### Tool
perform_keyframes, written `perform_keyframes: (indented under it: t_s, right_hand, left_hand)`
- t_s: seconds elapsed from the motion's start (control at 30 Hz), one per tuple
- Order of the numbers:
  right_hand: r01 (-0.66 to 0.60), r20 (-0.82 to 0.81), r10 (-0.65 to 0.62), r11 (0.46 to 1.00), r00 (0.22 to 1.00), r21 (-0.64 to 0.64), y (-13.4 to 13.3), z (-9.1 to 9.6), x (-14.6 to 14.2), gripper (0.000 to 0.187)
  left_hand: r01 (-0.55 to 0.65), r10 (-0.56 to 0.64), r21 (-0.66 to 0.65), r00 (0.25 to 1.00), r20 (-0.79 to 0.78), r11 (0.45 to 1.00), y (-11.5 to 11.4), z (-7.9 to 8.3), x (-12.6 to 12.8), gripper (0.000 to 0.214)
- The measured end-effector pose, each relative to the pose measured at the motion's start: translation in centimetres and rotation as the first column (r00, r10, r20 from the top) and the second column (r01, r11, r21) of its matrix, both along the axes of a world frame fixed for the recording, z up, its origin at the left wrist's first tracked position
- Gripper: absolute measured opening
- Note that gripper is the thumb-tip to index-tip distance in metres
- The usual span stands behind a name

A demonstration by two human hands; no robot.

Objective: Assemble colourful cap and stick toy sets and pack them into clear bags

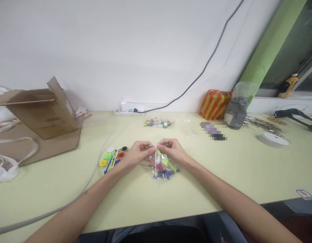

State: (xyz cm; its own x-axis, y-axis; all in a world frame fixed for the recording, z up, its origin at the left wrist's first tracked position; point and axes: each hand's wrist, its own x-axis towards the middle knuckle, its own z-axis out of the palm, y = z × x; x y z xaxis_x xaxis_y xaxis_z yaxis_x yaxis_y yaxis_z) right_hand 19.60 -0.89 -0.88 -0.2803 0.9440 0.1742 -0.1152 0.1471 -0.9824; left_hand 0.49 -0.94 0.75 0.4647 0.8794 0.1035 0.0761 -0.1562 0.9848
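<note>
A clear plastic bag of coloured toy parts (163, 167) is sitting on the pale yellow-green worktop (222, 179), directly in front of the person, with its neck drawn up into the hands. Green sticks, blue pieces and a dark pink piece are showing through the film. The left hand (139, 153) and right hand (170, 151) are together, both pinching the gathered top of the bag, fingers nearly touching. A thin white strip (155, 160) is hanging down from the pinch.

Just left of the left hand, a loose pile of round plastic discs and thin sticks (112, 160) is lying in yellow, green, white, red, black and blue. Farther up the worktop, two small clear bags of coloured parts (158, 123) are lying side by side near a white power strip (128, 113). A pale grey cable (57, 211) is running across the worktop on the left, beside a brown cardboard box with open flaps (42, 111). Toward the back right, an orange-and-yellow striped bag (215, 104) is standing next to a grey package in clear plastic (235, 109). A white roll of tape (274, 139) is lying at right. One blurred object (213, 131) is too unclear to name.
</note>
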Motion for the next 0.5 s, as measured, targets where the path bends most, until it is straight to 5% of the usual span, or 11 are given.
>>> perform_keyframes:
  t_s: [0.5]
  right_hand:
    - [0.132,0.129,-0.152,0.979,0.98,0.154,-0.35,0.08,-0.35,0.025]
  left_hand:
    - [-0.023,0.024,0.025,1.0,-0.014,0.999,0.2,-0.05,-0.03,0.031]
